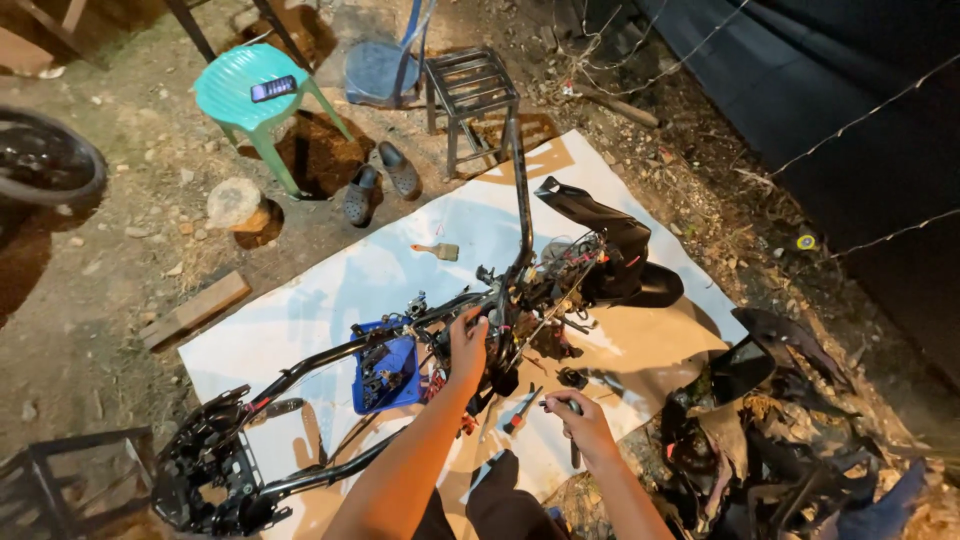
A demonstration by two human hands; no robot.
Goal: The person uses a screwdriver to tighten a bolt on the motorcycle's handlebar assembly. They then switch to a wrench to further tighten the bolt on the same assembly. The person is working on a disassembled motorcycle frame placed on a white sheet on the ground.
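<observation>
Now mid-strip: left hand [467, 345] clenched round black scooter frame [330, 352] at frame centre; right hand [583, 420] grasping dark-handled tool [573, 432] lower centre; next move likely needs tool tip seated on fastener, frame steadied

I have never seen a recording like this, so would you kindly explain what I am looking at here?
This is one view from a camera on a person's head, looking down at their own two bare hands outdoors at night. A stripped motorbike frame lies on a white sheet spread over the dirt. The left hand rests on the frame's middle tubes. The right hand has its grip closed on a dark-handled tool. Nearby lie a blue tray of parts, a paintbrush, a green stool with a phone on it, and a pair of clogs.
</observation>
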